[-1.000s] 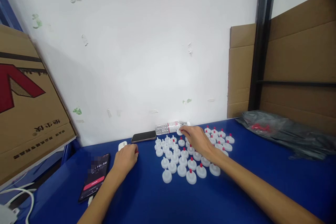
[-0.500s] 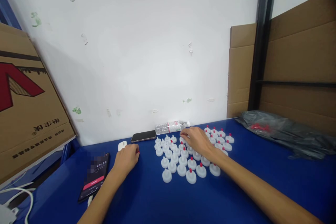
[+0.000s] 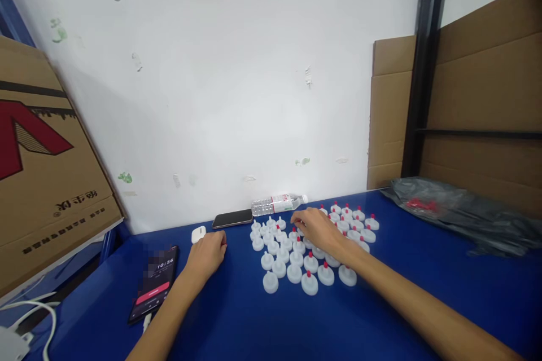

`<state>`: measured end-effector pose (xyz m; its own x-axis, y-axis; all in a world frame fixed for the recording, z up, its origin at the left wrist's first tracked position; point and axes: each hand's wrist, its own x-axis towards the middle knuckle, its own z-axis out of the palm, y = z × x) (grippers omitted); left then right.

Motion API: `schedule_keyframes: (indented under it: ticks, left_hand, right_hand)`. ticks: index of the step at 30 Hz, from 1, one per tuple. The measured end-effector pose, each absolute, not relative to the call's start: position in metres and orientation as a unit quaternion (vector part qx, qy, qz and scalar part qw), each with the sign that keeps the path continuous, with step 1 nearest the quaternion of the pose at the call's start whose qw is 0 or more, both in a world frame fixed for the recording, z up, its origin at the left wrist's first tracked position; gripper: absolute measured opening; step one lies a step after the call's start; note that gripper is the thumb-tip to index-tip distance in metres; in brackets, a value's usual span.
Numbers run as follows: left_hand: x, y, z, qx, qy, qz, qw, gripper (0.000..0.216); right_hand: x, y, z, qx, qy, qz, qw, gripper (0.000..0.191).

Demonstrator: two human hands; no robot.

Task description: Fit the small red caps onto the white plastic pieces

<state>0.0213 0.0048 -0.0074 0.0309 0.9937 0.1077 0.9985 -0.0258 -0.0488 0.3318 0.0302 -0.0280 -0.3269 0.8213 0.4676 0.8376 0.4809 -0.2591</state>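
Note:
Many white nozzle caps [image 3: 293,273] stand upright in a loose cluster on the blue table, spouts upward. Small red tips [image 3: 309,274] sit on several spouts, mostly at the right and front; those at the left are mostly bare. My right hand [image 3: 315,228] reaches over the back of the cluster, fingers bent down and closed; the palm hides what they pinch and some caps beneath. Left of the cluster, my left hand [image 3: 207,254] rests near the table with its fingers curled closed. Whatever lies inside them is hidden.
A plastic water bottle [image 3: 277,204] and a dark phone [image 3: 232,219] lie by the wall. Beside my left hand are a white earbud case [image 3: 198,234] and a lit phone [image 3: 156,282] with a cable. At right lies a grey plastic bag [image 3: 457,214] holding red pieces.
Both hands keep nearly the same place and pose. A red-tipped cap behind my right hand now shows more. The whole view has shifted very slightly.

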Motion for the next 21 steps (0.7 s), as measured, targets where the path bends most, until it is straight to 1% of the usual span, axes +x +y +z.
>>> schedule_keyframes:
  ticks: [9,11,13,15,17,19,21]
  left_hand:
    - [0.025,0.004,-0.008,-0.721,-0.690,-0.023,0.057,0.016]
    - [0.025,0.004,-0.008,-0.724,-0.687,-0.023,0.058,0.016]
    - [0.025,0.004,-0.008,-0.728,-0.682,-0.023,0.059,0.016]
    - [0.025,0.003,-0.008,-0.734,-0.676,-0.024,0.060,0.015]
    - [0.025,0.002,-0.007,-0.741,-0.669,-0.025,0.062,0.014]
    - [0.026,0.000,-0.007,-0.744,-0.664,-0.027,0.066,0.015]
    - [0.029,-0.002,-0.006,-0.745,-0.662,-0.031,0.074,0.017]
  right_hand:
    - [0.329,0.027,-0.025,-0.474,-0.825,0.004,0.309,0.022]
    - [0.327,0.023,-0.021,-0.452,-0.831,-0.004,0.324,0.027]
    - [0.325,0.018,-0.018,-0.426,-0.844,-0.004,0.326,0.037]
    - [0.324,0.016,-0.016,-0.409,-0.859,0.003,0.309,0.046]
    - [0.321,0.017,-0.015,-0.409,-0.868,0.012,0.280,0.049]
    - [0.317,0.021,-0.014,-0.424,-0.871,0.027,0.247,0.052]
    - [0.312,0.025,-0.012,-0.444,-0.868,0.049,0.216,0.059]
